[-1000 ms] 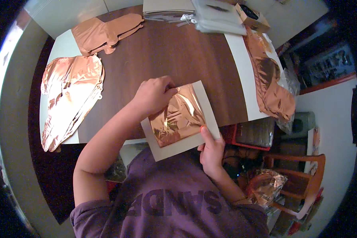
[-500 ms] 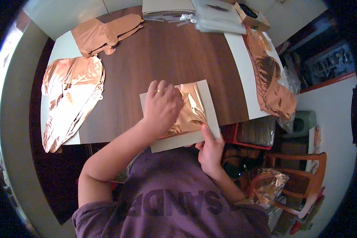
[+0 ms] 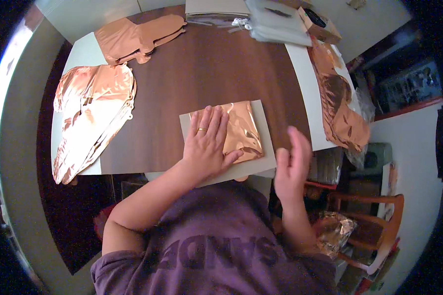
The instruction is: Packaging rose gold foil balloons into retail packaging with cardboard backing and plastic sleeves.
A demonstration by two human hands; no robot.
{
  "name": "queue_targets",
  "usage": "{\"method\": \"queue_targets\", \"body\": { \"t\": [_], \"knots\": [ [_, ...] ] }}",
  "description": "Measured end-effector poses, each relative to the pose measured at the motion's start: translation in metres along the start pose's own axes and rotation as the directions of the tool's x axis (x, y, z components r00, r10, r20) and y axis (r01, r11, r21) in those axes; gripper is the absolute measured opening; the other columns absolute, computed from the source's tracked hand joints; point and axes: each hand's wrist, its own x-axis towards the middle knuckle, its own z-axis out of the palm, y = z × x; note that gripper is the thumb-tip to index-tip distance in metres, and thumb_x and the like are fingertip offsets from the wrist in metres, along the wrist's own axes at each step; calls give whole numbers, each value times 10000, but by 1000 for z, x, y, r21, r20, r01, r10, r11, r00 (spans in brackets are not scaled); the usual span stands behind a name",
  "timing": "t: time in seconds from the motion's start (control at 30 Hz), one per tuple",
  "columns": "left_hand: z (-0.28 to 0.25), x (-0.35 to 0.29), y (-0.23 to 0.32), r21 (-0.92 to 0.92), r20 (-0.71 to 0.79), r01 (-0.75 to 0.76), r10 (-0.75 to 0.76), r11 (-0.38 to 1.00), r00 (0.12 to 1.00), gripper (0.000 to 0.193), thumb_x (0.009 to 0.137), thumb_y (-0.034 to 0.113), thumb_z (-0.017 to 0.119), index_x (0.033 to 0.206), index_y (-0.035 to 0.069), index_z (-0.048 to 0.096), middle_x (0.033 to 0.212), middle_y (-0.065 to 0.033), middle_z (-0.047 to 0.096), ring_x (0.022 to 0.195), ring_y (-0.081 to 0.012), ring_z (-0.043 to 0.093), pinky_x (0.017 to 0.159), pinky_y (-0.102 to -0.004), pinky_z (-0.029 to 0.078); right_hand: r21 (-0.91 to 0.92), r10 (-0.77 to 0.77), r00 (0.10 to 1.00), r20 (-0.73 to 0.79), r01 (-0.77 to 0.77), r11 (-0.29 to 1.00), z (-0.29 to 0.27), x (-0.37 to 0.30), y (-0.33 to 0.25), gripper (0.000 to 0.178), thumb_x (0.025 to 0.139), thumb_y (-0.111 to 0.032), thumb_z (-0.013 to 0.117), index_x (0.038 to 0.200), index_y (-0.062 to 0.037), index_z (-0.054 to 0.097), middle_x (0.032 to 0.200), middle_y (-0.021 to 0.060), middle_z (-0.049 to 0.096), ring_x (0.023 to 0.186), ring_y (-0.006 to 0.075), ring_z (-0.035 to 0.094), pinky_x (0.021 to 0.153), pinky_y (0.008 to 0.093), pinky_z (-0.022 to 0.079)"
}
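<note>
A pale sheet of card [image 3: 269,142] lies at the near edge of the brown table, partly over its edge. On it rests a folded copper-coloured foil balloon [image 3: 244,129], shiny and lightly creased. My left hand [image 3: 206,142] presses flat on the foil's left part, fingers stretched out and a ring on one of them. To the right of the card, my right hand [image 3: 293,164] is raised off it with nothing in it, fingers apart and slightly blurred. A small rounded bit of copper foil [image 3: 241,178] peeks out under the card's near edge.
Flat copper foil balloons lie in a left stack [image 3: 96,105], a far-left stack [image 3: 138,37] and a right stack [image 3: 332,91]. Card sheets [image 3: 216,7], clear plastic bags [image 3: 275,24] and a small open box [image 3: 320,24] sit at the back. A wooden chair [image 3: 391,211] stands right.
My left hand has gone from curled fingers to lying flat on the foil. My right hand has let go of the card's near right corner and moved right.
</note>
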Motion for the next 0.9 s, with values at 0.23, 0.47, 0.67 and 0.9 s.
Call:
{"method": "queue_targets", "body": {
  "t": [0.23, 0.47, 0.67, 0.9],
  "knots": [
    [9, 0, -2, 16, -12, -27, 27, 1000, 1000, 784, 915, 535, 376, 1446, -43, 352, 1503, -231, 338, 1442, -388, 225, 1178, -545, 93, -115, -286, 831, 476, 382, 917, 82, 50, -7, 656, 965, -447, 457, 1430, 9, 379, 1504, 189, 356, 1420, 367, 273, 1156, 532, 158],
    [1, -5, -1, -40, 66, 44, -42, 998, 997, 796, 879, 479, 430, 1451, -65, 321, 1526, -248, 285, 1451, -398, 193, 1182, -539, 78, -220, -269, 802, 533, 438, 872, 78, 53, 9, 692, 964, -464, 429, 1476, -15, 308, 1560, 195, 240, 1444, 371, 222, 1143, 611, 108],
    [-14, -24, -16, -56, 44, 120, -117, 991, 992, 825, 864, 486, 504, 1441, -76, 327, 1515, -275, 289, 1441, -403, 223, 1167, -537, 121, -281, -188, 795, 576, 409, 868, 73, 54, -1, 724, 945, -453, 472, 1503, -44, 259, 1569, 205, 201, 1452, 377, 184, 1145, 602, 103],
    [-47, -40, -52, -9, 239, 104, -99, 995, 966, 825, 896, 515, 513, 1475, -26, 283, 1532, -222, 290, 1439, -365, 240, 1162, -542, 125, -280, -192, 791, 581, 416, 865, 71, 57, -5, 733, 921, -411, 529, 1499, -44, 269, 1559, 221, 209, 1446, 397, 186, 1143, 604, 112]
  ]
}}
